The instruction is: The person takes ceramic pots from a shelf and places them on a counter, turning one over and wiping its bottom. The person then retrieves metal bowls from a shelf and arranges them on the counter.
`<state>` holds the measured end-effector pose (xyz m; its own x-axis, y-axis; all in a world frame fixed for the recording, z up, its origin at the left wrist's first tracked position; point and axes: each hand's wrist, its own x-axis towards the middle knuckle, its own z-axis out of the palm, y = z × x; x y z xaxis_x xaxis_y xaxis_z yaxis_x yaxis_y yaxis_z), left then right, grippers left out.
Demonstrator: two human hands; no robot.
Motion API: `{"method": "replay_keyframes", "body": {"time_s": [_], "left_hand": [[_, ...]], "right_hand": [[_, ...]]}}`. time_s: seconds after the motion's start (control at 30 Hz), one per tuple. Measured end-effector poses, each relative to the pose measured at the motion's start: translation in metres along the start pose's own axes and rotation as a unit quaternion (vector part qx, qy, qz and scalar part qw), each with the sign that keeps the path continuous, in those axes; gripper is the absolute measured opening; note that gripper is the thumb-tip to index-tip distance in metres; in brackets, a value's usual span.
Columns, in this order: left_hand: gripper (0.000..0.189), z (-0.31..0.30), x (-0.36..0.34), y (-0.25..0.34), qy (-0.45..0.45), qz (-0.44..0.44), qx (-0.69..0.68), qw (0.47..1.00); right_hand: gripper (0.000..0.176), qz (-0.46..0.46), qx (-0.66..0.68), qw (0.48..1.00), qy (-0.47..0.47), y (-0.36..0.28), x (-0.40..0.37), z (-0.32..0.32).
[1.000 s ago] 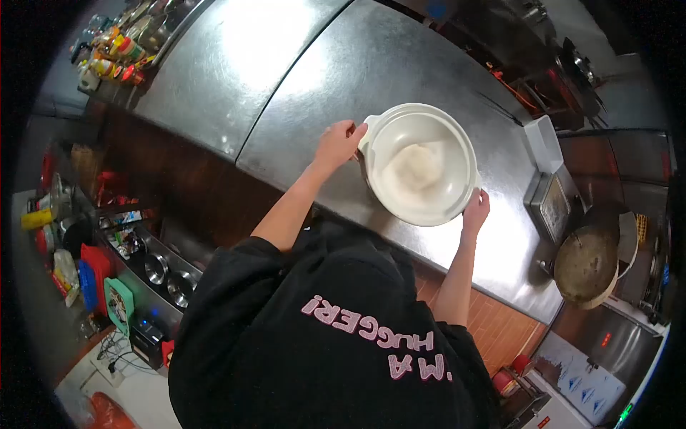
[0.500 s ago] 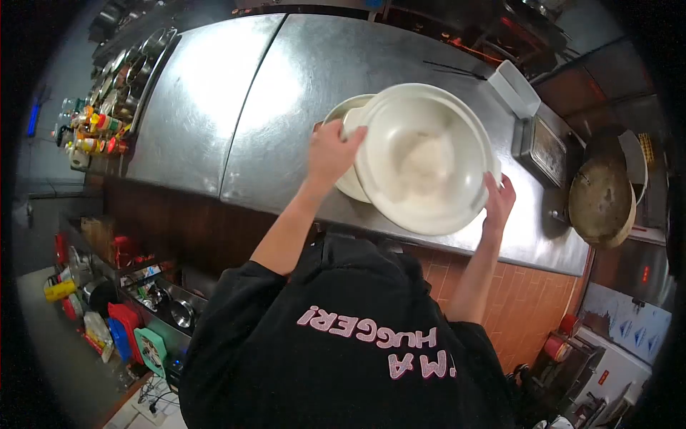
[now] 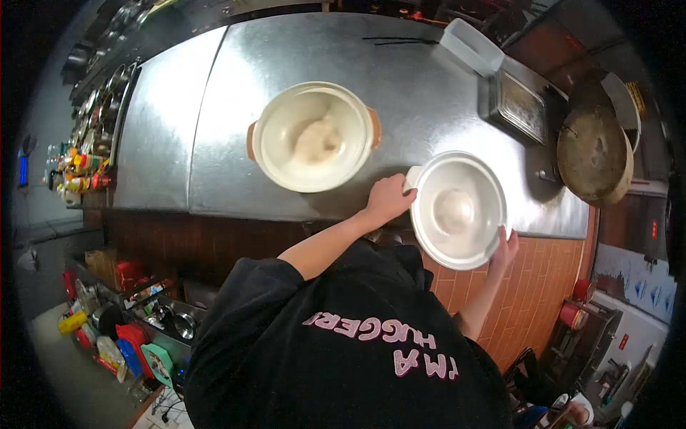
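My left hand point(image 3: 388, 201) grips the left handle of a white two-handled pot point(image 3: 457, 207), and my right hand point(image 3: 504, 248) holds its lower right rim. Tilted toward me, the pot hangs at the front edge of the steel table point(image 3: 236, 175), partly beyond it. Its inside shows a pale brownish patch at the bottom. A second pot point(image 3: 314, 107), cream inside with orange-brown handles, sits on the table to the left of my hands. A brownish stain marks its bottom too. The pots are apart.
A white rectangular tub point(image 3: 472, 47), a shallow metal tray point(image 3: 520, 107) and dark chopsticks point(image 3: 400, 41) lie at the back right. A worn wok point(image 3: 592, 154) stands beyond the table's right end. Bottles point(image 3: 78, 168) and metal containers line the left end.
The white pot has moved right and toward me, off the other pot, with both hands still on it. The cream pot beneath is now uncovered. The view has shifted.
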<state>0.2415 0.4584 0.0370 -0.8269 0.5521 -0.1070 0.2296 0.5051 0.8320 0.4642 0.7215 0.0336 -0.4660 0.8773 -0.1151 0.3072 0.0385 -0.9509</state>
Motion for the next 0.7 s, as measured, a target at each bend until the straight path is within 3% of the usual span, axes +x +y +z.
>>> {"method": "replay_keyframes", "body": {"time_s": [0.07,0.13,0.37,0.43,0.53,0.7], "left_hand": [[0.032,0.013,0.004,-0.007,0.010,-0.027,0.008,1.000],[0.032,0.021,0.009,-0.014,0.029,-0.052,0.011,0.998],[0.030,0.028,0.026,-0.041,0.050,-0.060,0.035,0.996],[0.030,0.024,0.028,-0.035,0.046,-0.105,0.010,0.993],[0.030,0.034,0.038,-0.050,0.070,-0.100,-0.025,0.992],[0.028,0.040,0.047,-0.046,0.086,-0.083,-0.035,0.992]], "right_hand": [[0.029,-0.036,0.005,0.999,-0.008,0.050,0.022,-0.003],[0.030,-0.054,0.008,0.998,-0.011,0.059,0.035,0.006],[0.036,-0.036,-0.010,0.998,-0.044,0.053,0.073,0.055],[0.037,-0.030,-0.025,0.998,-0.055,0.054,0.084,0.063],[0.038,-0.008,0.007,0.998,-0.057,0.036,0.090,0.080],[0.041,-0.045,0.038,0.996,-0.063,0.042,0.109,0.090]]}}
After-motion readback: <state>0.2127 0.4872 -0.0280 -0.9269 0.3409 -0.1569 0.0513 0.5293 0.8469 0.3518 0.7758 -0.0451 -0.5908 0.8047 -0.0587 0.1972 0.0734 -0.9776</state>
